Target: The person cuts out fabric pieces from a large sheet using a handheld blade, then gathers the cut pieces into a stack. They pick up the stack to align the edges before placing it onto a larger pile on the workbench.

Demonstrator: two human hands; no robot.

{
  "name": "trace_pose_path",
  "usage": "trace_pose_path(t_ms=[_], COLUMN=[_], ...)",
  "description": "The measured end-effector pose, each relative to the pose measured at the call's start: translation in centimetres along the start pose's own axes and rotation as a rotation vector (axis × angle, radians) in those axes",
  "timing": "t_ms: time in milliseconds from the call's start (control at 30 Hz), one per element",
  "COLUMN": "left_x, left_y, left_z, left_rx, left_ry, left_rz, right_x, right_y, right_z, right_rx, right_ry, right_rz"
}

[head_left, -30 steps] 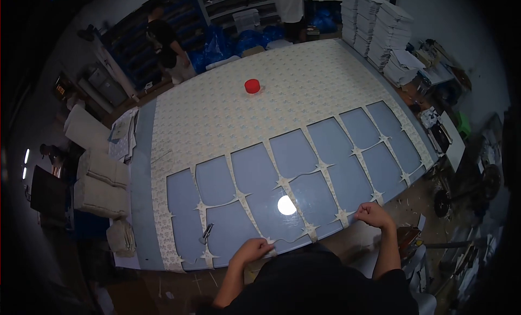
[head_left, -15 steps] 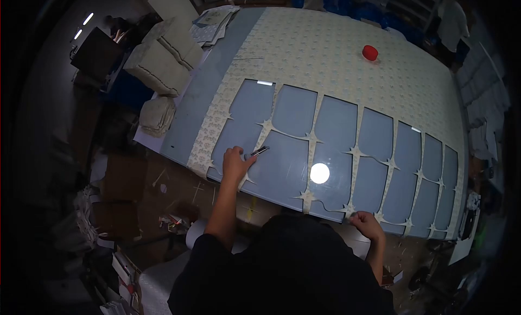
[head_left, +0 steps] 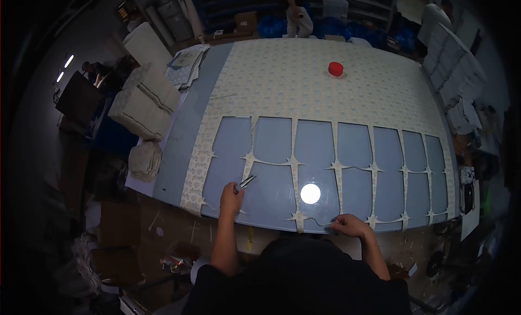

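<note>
Patterned cream fabric [head_left: 282, 81] covers the blue-grey table, its near part cut into a lattice of thin strips with large openings. My left hand [head_left: 232, 200] is closed around what look like thread snips [head_left: 246, 183], blades pointing up and to the right over the bare tabletop. At the near edge, my right hand [head_left: 351, 226] pinches the end of a narrow fabric strip [head_left: 340, 191]. The fingertips partly hide the spot they grip.
A red round object [head_left: 336, 69] sits on the fabric towards the back. Stacked fabric pieces [head_left: 145, 160] and papers [head_left: 187, 62] lie along the left side. One person [head_left: 297, 16] stands beyond the far edge; others are at far left and right.
The view has tilted up, showing more of the room behind the table. My left hand still holds the snips; my right hand keeps its pinch at the near edge.
</note>
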State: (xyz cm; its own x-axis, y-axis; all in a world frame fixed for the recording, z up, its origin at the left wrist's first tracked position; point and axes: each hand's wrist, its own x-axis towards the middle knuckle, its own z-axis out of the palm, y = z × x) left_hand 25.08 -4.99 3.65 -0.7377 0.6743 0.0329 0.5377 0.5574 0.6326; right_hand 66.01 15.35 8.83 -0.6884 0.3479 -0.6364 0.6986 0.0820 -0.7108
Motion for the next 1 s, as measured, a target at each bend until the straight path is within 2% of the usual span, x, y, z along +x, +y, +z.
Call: trace_pose_path(t_ms=[100, 167, 200, 267, 333, 367, 433, 467, 533, 567, 633, 667, 733, 767, 867, 1000], left_x=[-0.1, -0.5, -0.6, -0.9, -1.4, -1.8, -2.8, -3.1, -3.5, -3.1, -2.1, -1.6, 0.5, 1.8, 6.5, 13.6], left_y=[-0.6, 0.5, 1.2, 3.3, 7.2, 10.2, 14.8, 16.4, 20.9, 22.0, 23.3, 22.8, 21.4, 20.4, 16.5, 13.2], left_z=[0.9, 1.4, 1.9, 3.4, 5.0, 5.5, 7.9, 9.2, 8.8, 9.2, 9.7, 10.2, 11.7, 12.5, 15.8, 16.9], left_rx=[-0.105, -0.383, -0.383, -0.759, -0.859, -0.845, -0.852, -0.871, -0.53, -0.525, -0.594, -0.594, -0.523, -0.494, -0.581, -0.412], left_ry=[0.009, -0.12, -0.124, -0.277, -0.429, -0.492, -0.628, -0.704, -0.744, -0.753, -0.818, -0.72, -0.754, -0.704, -0.528, -0.223], left_rz=[-0.031, -0.186, -0.175, -0.173, -0.129, -0.05, 0.085, 0.143, 0.369, 0.385, 0.528, 0.645, 0.524, 0.536, 0.293, 0.167], right_x=[0.7, 1.0, 1.1, 1.7, 3.7, 4.9, 6.9, 7.2, 9.3, 9.0, 8.4, 8.9, 9.0, 7.3, 9.0, 9.7], right_y=[0.0, -0.6, -1.4, -2.3, -2.4, -2.8, -4.3, -5.2, -4.6, -4.2, -3.1, -1.4, 1.8, 1.0, 10.3, 14.9], right_z=[0.9, 1.2, 1.3, 2.0, 3.2, 3.7, 3.8, 3.0, 0.9, -0.2, -2.3, -2.9, -5.2, -6.9, -12.0, -18.7], right_rx=[-0.027, -0.033, 0.002, 0.04, 0.238, 0.24, 0.692, 0.749, 0.833, 0.838, 1.072, 1.047, 0.92, 0.981, 1.01, 0.999], right_ry=[-0.022, -0.024, -0.057, -0.082, 0.066, 0.074, 0.147, 0.2, 0.24, 0.257, 0.265, 0.403, 0.714, 0.767, 0.936, 1.151], right_rz=[-0.043, -0.098, -0.078, -0.06, -0.315, -0.318, -0.446, -0.467, -0.576, -0.585, -0.402, -0.446, -0.285, -0.188, -0.234, -0.087])
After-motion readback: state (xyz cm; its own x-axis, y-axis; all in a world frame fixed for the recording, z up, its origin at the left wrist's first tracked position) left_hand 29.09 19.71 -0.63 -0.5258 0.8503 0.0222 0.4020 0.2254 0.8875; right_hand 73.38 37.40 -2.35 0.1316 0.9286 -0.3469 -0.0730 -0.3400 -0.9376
